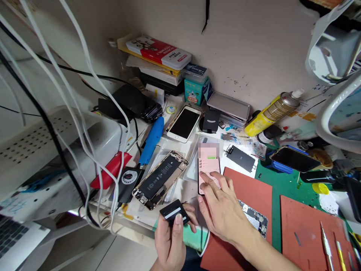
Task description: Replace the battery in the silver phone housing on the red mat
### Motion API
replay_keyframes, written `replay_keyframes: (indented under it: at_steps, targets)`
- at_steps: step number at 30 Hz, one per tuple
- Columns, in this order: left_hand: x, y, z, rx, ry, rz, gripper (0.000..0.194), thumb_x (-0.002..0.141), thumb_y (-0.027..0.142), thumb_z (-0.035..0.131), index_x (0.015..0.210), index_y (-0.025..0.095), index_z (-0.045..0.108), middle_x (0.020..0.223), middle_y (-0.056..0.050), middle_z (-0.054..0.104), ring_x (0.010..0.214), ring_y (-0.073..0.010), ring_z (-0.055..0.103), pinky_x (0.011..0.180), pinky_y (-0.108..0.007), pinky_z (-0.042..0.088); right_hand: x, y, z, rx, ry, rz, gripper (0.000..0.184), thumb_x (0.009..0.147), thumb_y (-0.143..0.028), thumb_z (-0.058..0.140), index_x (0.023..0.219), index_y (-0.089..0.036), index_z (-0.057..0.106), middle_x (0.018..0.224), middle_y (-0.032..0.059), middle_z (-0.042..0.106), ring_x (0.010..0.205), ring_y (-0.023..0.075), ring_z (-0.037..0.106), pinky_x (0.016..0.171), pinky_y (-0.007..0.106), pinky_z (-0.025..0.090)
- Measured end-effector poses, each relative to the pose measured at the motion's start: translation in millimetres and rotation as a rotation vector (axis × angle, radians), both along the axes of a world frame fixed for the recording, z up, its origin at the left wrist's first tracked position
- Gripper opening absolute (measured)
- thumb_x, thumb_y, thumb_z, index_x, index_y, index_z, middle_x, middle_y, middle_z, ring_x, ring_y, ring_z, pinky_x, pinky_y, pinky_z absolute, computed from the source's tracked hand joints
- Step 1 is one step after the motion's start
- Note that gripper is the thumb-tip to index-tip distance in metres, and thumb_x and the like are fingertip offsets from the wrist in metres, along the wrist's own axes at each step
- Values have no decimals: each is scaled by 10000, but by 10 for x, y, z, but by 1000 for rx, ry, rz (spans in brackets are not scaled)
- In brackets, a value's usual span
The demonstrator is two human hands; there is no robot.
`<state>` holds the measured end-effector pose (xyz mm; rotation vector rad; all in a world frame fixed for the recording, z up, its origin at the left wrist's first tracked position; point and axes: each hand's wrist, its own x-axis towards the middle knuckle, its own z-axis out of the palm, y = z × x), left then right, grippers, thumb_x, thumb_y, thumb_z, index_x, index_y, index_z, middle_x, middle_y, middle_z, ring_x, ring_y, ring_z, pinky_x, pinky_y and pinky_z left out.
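My left hand (pixel 170 237) is closed around a small black box with a white stripe (pixel 174 212), held just off the bench's front edge. My right hand (pixel 221 209) lies over the lower end of a lit phone with a pink screen (pixel 208 163), its fingers spread and one fingertip touching the screen. An opened phone body with a black battery (pixel 159 180) lies just left of it. A circuit board (pixel 255 218) shows partly from under my right wrist on a red mat (pixel 251 188).
White and black cables (pixel 81 124) hang at left over a white perforated unit (pixel 42 143). A white phone (pixel 184 123), a blue tool (pixel 152 140), stacked boxes (pixel 160 60), a yellow spray can (pixel 272 111), another phone on a blue stand (pixel 295 159) and tweezers (pixel 325 244) crowd the bench.
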<state>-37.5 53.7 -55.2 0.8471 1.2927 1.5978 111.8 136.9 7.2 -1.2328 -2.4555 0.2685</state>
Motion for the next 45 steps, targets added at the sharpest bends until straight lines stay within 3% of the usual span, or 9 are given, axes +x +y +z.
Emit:
replay_keyframes:
  at_steps: [6,11,20,29,36,41,45]
  targets:
    - [3,26,15,52,-33,-14,174,1095,337,539,1059,211,652,969,-79,757,615,-139,667,535,-250,577,208,-50,-46,44,99,-135,139,1035,-113,509,1131,-185,579,1373,157,703,1167,317,559,889,455,437]
    - [-14,20,-7,36,-15,-58,162,1112,311,488,1101,225,624,986,-66,751,632,-147,686,569,-274,613,339,-98,-100,78,134,-164,181,1002,-64,511,1098,-201,580,1261,127,746,1056,301,570,832,438,427]
    - [-11,21,14,62,-30,-63,162,1114,293,479,1124,235,630,996,-62,751,652,-143,692,572,-259,617,264,-67,-71,68,127,-151,150,1027,-93,518,1072,-203,609,1295,125,745,1103,310,589,850,436,440]
    - [-1,30,4,63,21,-7,179,1102,290,526,1055,204,677,889,-55,757,557,-109,636,537,-218,572,16,26,-17,35,48,10,133,1059,-198,509,1113,-170,628,1400,147,703,1221,339,557,930,463,456]
    - [2,38,3,65,2,-3,175,1095,300,546,1071,192,681,881,-67,751,565,-124,644,506,-219,556,55,32,-32,9,67,-13,109,1067,-168,494,1080,-175,602,1387,149,702,1237,325,550,948,459,439]
    - [1,38,8,97,-14,-27,167,1107,285,500,1096,205,646,963,-81,755,633,-155,698,525,-258,602,214,20,-96,59,115,-145,111,1050,-118,493,1077,-169,589,1342,162,709,1141,313,558,895,455,437]
    - [6,30,-13,103,-20,-30,164,1109,271,482,1107,209,634,963,-80,752,652,-172,715,512,-274,613,259,45,-118,31,82,-167,99,1057,-124,503,1088,-169,586,1386,155,690,1148,322,544,914,474,438]
